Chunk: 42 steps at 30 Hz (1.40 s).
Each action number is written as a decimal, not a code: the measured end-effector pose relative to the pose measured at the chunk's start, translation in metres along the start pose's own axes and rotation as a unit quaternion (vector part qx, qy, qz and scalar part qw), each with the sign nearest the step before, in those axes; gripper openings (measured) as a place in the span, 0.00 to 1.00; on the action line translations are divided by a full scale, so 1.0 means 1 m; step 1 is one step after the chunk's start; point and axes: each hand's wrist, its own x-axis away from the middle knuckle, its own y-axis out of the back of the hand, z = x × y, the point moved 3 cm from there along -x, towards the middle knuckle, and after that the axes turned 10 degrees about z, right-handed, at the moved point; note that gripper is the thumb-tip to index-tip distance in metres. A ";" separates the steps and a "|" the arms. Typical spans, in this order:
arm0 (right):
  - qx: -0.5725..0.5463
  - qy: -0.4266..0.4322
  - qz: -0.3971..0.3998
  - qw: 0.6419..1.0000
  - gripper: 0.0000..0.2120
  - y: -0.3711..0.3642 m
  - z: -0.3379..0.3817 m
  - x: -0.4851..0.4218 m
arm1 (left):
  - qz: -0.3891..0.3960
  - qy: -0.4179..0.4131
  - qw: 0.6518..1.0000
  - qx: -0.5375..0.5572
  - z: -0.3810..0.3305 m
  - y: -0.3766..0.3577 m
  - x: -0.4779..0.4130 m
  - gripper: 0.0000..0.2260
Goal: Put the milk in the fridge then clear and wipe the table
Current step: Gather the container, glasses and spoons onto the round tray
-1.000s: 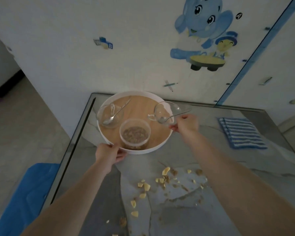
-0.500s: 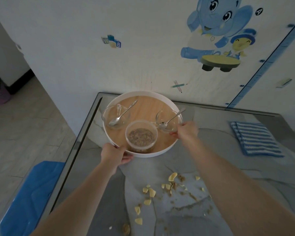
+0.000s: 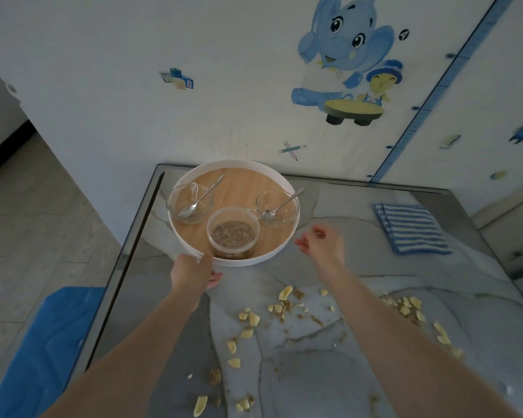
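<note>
Left hand (image 3: 192,274) grips white-rimmed wooden tray (image 3: 245,191) — tub (image 3: 233,233) holds cereal, perhaps

A single view was given, taken by a wide-angle camera worn on the head. The scene was looked at forward and steeply downward, from above a grey marbled table (image 3: 314,387) that filled the lower half of the frame. Its sides were seen spreading apart toward the bottom edge. A white wall (image 3: 118,70) was faced beyond it, across the upper half. Both forearms were seen entering from the bottom corners, close to the lens. The left hand (image 3: 191,274) and right hand (image 3: 323,245) were framed near the centre, by a round tray (image 3: 233,162). Tiled floor (image 3: 43,221) was shown along the left edge.
</note>
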 end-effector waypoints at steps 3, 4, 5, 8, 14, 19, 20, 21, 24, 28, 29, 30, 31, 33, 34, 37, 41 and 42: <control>-0.060 -0.017 -0.014 0.998 0.05 0.027 -0.014 0.039 | 0.021 -0.036 0.997 -0.063 -0.003 -0.015 0.031 0.07; -0.081 -0.022 -0.020 0.996 0.05 0.038 -0.020 0.052 | 0.039 -0.051 0.995 -0.076 -0.004 -0.023 0.043 0.07; -0.102 -0.026 -0.029 0.994 0.06 0.048 -0.026 0.066 | 0.063 -0.062 0.992 -0.087 -0.004 -0.032 0.054 0.07; -0.162 -0.044 -0.071 0.983 0.07 0.090 -0.047 0.117 | 0.143 -0.080 0.976 -0.141 0.003 -0.067 0.092 0.07; -0.194 -0.071 -0.168 0.964 0.06 0.179 -0.098 0.208 | 0.249 -0.136 0.929 -0.237 0.033 -0.146 0.152 0.09; -0.078 -0.110 -0.216 0.967 0.12 0.255 -0.132 0.246 | 0.323 -0.132 0.894 -0.281 0.065 -0.218 0.194 0.14; -0.056 -0.116 -0.223 0.966 0.15 0.270 -0.135 0.251 | 0.332 -0.136 0.887 -0.290 0.073 -0.233 0.202 0.14; -0.042 -0.118 -0.229 0.965 0.18 0.284 -0.137 0.254 | 0.340 -0.138 0.879 -0.304 0.080 -0.247 0.209 0.15; -0.052 -0.090 -0.230 0.968 0.23 0.323 -0.138 0.257 | 0.371 -0.157 0.849 -0.342 0.094 -0.288 0.231 0.19; -0.054 -0.032 -0.175 0.983 0.30 0.359 -0.136 0.242 | 0.401 -0.186 0.811 -0.384 0.108 -0.334 0.252 0.24; -0.048 -0.017 -0.153 0.987 0.33 0.367 -0.136 0.235 | 0.402 -0.197 0.804 -0.392 0.113 -0.344 0.253 0.26; -0.039 -0.011 -0.132 0.990 0.35 0.366 -0.133 0.230 | 0.404 -0.203 0.799 -0.396 0.115 -0.345 0.253 0.28; -0.032 -0.005 -0.110 0.993 0.37 0.375 -0.135 0.223 | 0.405 -0.202 0.798 -0.398 0.122 -0.358 0.253 0.30; -0.022 0.000 -0.068 0.997 0.34 0.379 -0.133 0.210 | 0.404 -0.186 0.796 -0.410 0.128 -0.368 0.253 0.33; -0.021 0.003 -0.053 0.998 0.29 0.383 -0.134 0.202 | 0.405 -0.178 0.796 -0.414 0.130 -0.377 0.254 0.33; -0.026 0.024 -0.046 0.998 0.21 0.383 -0.124 0.192 | 0.409 -0.170 0.804 -0.395 0.133 -0.388 0.254 0.33; -0.018 0.050 -0.022 0.998 0.18 0.374 -0.101 0.185 | 0.378 -0.175 0.824 -0.383 0.124 -0.375 0.244 0.34; -0.018 0.056 -0.009 0.998 0.19 0.369 -0.094 0.183 | 0.369 -0.178 0.833 -0.373 0.118 -0.369 0.242 0.35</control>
